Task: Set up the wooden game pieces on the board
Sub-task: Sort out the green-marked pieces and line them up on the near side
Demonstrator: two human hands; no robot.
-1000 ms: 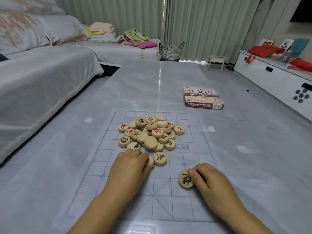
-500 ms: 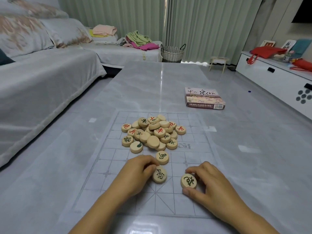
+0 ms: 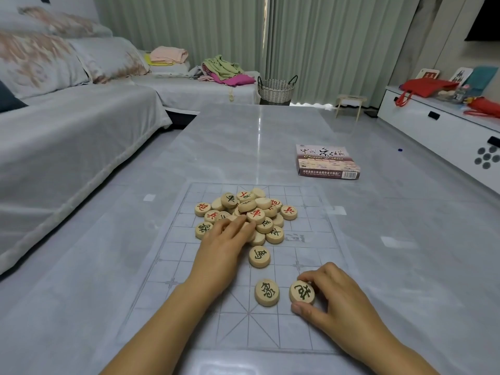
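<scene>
On my left, the sofa runs along the table [image 3: 243,147], and nothing of the game lies out there. The thin printed board [image 3: 319,255] is spread flat in front of me, with the pile of wooden pieces [image 3: 251,212] heaped on its far half, some face up with red or green characters, some blank side up.

My left hand [image 3: 224,247] is stretched into the near edge of that pile, fingers loosely spread and lying over a few discs; whether a piece is actually pinched under them I cannot tell, since my own fingers hide it.

Just right of that hand a lone green-marked piece [image 3: 259,256] lies flat, apart from the heap. Nearer to me a second green piece [image 3: 266,292] rests on the grid, touched by nothing.

Beside it, my right hand [image 3: 332,296] has thumb and fingertips closed round the rim of a third green piece [image 3: 302,292], which lies flat on the board (not lifted, as far as I can judge).

I take this as the early sorting stage: only a few pieces are out of the heap. Next I should nudge the held disc onto its line crossing and let go, while my left picks one disc without toppling the stack.

Farther right, the game box [image 3: 328,162] lies on the table, well apart from the board.
</scene>
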